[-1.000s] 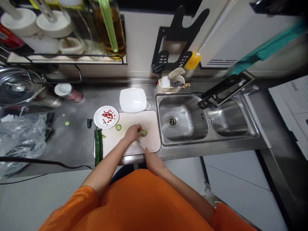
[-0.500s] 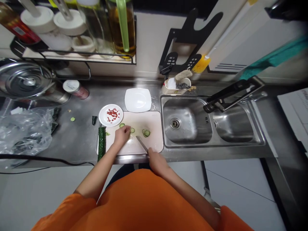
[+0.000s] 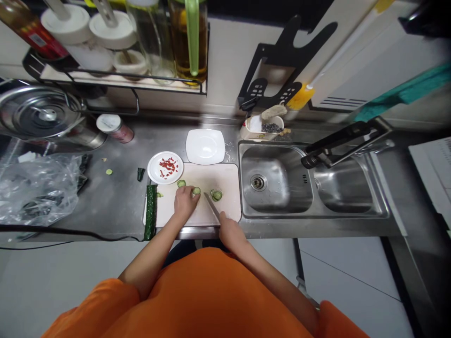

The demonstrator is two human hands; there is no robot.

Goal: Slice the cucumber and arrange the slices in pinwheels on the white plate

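My left hand [image 3: 185, 202] is over the white cutting board [image 3: 225, 209], its fingers closed on a cucumber slice [image 3: 196, 191] at the fingertips. In my right hand [image 3: 231, 232] is a knife [image 3: 212, 205], gripped by the handle at the board's front edge; its blade lies low over the board, pointing away and left. More cucumber slices [image 3: 216, 195] lie overlapped right of the blade tip, and another slice [image 3: 181, 183] rests behind my left hand. Along the board's left edge lies a long piece of cucumber [image 3: 151, 211].
A round plate [image 3: 152, 170] with chopped red bits overlaps the board's back left corner. Behind the board is a white square plate [image 3: 205, 146]. The double sink [image 3: 282, 173] adjoins on the right. Plastic bags [image 3: 38, 188], a can [image 3: 115, 128] and a lidded pot [image 3: 45, 115] stand left.
My left hand has come slightly right and down, its fingers now around the cucumber slice. The knife tip has shifted slightly right and away. The whole view has shifted a little.
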